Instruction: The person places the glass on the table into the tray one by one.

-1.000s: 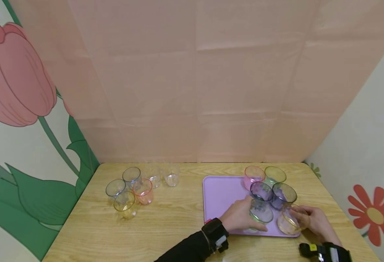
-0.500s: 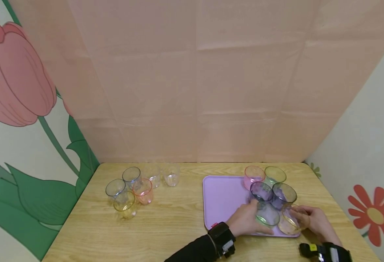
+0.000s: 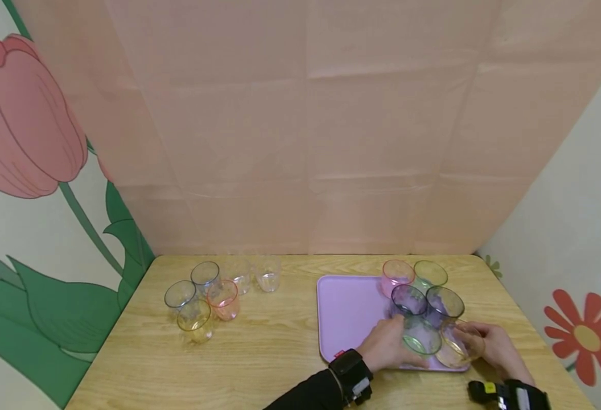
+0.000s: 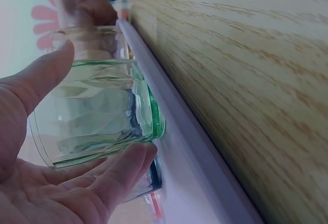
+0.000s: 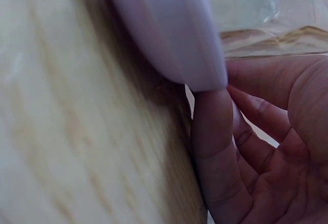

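Observation:
A light-green glass (image 3: pixel 422 340) stands upright near the front of the lilac tray (image 3: pixel 349 310). My left hand (image 3: pixel 386 344) grips it from the left, with thumb and fingers on opposite sides of the green glass wall in the left wrist view. Close beside it on the right is a yellow-rimmed glass (image 3: pixel 450 352), held by my right hand (image 3: pixel 495 344) at the tray's front right corner. In the right wrist view one finger (image 5: pixel 215 131) of that hand lies right at the tray's edge. Two dark purple glasses (image 3: pixel 445 302) stand just behind.
Farther back on the tray are a pink glass (image 3: pixel 398 276) and another green glass (image 3: pixel 430 274). Across the wooden table (image 3: pixel 280 353), on the left, several tinted glasses (image 3: pixel 223 299) cluster beside two clear ones (image 3: pixel 268 279). A peach backdrop (image 3: pixel 305 171) rises behind the table.
My left hand has slid the light-green glass rightward along the tray, up against the yellow-rimmed glass. My right hand and its glass have stayed in place.

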`<move>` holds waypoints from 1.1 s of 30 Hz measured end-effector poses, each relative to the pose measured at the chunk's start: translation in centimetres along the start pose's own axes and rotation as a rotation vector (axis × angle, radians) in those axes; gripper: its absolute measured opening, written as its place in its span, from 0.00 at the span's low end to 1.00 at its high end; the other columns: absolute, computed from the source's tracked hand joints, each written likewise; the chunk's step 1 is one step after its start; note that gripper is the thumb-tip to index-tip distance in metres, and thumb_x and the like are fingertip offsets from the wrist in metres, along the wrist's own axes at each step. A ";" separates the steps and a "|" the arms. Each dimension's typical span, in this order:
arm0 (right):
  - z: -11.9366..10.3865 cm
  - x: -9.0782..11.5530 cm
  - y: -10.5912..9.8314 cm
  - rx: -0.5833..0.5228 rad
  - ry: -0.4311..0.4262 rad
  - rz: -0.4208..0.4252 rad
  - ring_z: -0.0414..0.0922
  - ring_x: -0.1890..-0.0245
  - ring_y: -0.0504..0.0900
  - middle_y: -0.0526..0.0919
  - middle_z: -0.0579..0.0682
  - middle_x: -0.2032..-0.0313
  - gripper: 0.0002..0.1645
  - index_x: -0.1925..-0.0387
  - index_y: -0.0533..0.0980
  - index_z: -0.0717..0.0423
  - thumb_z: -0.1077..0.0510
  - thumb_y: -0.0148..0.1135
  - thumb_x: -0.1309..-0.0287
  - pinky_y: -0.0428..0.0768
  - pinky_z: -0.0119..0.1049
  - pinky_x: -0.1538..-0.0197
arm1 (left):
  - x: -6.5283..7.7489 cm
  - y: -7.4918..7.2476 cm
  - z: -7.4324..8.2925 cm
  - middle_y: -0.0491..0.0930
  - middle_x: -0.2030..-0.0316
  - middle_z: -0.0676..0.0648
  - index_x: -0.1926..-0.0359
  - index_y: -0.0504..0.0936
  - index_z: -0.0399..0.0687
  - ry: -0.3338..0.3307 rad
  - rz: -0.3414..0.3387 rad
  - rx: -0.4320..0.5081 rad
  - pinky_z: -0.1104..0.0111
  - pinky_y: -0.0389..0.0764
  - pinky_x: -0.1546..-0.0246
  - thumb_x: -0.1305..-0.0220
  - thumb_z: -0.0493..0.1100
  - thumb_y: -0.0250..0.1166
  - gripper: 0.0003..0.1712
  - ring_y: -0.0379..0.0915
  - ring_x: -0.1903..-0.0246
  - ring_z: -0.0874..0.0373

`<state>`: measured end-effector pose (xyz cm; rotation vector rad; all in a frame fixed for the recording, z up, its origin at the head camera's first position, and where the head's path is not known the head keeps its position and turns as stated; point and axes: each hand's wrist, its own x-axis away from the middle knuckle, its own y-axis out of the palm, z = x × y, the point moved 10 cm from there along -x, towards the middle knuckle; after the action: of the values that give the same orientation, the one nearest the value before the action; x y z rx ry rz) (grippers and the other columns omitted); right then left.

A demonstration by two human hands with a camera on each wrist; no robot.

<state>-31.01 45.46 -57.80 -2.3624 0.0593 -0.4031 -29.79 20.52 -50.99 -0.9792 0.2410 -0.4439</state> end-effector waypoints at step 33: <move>0.1 0.0 0.2 0.013 0.001 0.002 0.45 0.58 0.76 0.82 0.64 0.50 0.39 0.47 0.79 0.66 0.35 0.65 0.43 0.74 0.32 0.63 | 0.4 -1.2 0.0 0.79 0.68 0.59 0.57 0.78 0.53 0.069 -0.071 0.000 0.78 0.72 0.73 0.61 0.65 0.79 0.35 0.72 0.70 0.70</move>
<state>-30.94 45.38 -57.95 -2.3490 0.0596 -0.4025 -29.71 19.74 -50.03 -0.9757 0.2691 -0.5432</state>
